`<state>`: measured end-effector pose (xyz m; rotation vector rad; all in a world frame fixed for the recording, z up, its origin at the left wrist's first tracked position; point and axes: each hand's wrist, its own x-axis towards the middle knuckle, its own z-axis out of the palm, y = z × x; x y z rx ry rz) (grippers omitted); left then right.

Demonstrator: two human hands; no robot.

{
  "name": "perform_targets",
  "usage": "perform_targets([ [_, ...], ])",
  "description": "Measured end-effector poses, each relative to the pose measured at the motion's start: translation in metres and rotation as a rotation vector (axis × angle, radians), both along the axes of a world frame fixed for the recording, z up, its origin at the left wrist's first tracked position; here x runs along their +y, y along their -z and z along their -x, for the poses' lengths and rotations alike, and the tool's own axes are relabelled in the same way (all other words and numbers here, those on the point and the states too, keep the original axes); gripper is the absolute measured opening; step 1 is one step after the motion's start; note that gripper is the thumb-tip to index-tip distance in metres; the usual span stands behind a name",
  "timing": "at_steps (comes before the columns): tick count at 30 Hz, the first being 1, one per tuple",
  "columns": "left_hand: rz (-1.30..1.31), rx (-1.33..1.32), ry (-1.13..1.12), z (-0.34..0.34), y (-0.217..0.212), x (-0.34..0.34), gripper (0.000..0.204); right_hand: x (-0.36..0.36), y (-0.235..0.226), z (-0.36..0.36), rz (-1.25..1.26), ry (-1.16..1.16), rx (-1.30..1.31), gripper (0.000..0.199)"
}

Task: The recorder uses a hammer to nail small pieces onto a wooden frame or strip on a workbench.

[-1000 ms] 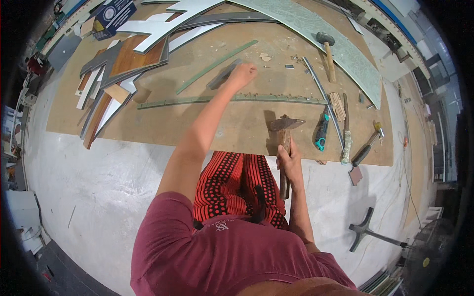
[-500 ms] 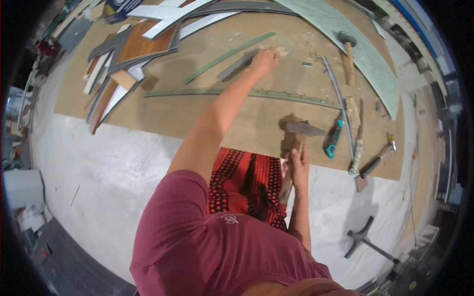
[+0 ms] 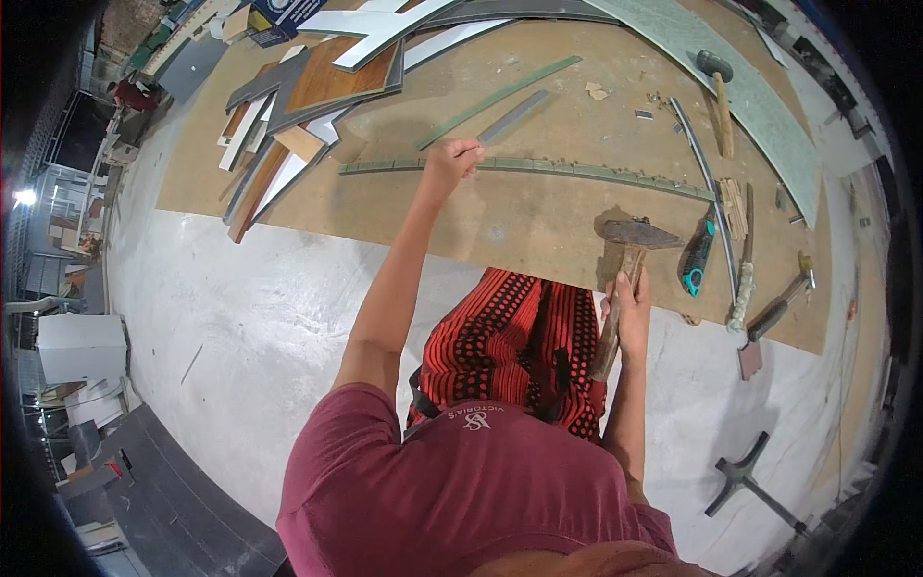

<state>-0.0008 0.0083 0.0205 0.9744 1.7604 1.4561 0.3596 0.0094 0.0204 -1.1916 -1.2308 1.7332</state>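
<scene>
My right hand (image 3: 630,306) is wrapped round the wooden handle of a hammer (image 3: 640,234). The hammer's dark metal head is uppermost, over the board's near edge. Further left, my left hand (image 3: 452,165) is closed, fingertips pressed together; what they hold, if anything, does not show. Those fingertips overlap a long green strip (image 3: 577,170) in the picture and come close to the near end of a short grey strip (image 3: 515,116). I cannot tell whether they touch either. A thin green strip (image 3: 505,99) lies beyond, beside the grey one.
On the brown board (image 3: 317,213) lie a mallet (image 3: 723,113), a teal-handled tool (image 3: 699,258), a metal bar (image 3: 710,192), a smaller hammer (image 3: 781,306) and a pale green panel (image 3: 716,82). Offcuts (image 3: 332,82) are piled at far left. A black stand (image 3: 740,473) is on the floor.
My left hand has drawn back toward me and left, from the far end of the grey strip to near its near end. The right hand still grips the hammer. The whole view has shifted.
</scene>
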Motion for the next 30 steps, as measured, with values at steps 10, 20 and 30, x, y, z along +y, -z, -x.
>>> perform_targets([
  [10, 0.080, 0.231, 0.072, -0.040, 0.008, 0.037, 0.029, -0.002, 0.005, 0.001, -0.030, 0.024, -0.046, 0.027],
  [20, 0.005, 0.533, 0.040, -0.052, 0.020, 0.046, 0.026, -0.001, 0.004, 0.000, -0.015, 0.022, -0.028, 0.025],
  [30, 0.058, 0.661, -0.089, -0.068, 0.016, 0.041, 0.022, -0.004, 0.005, 0.001, -0.055, 0.006, -0.018, 0.020],
])
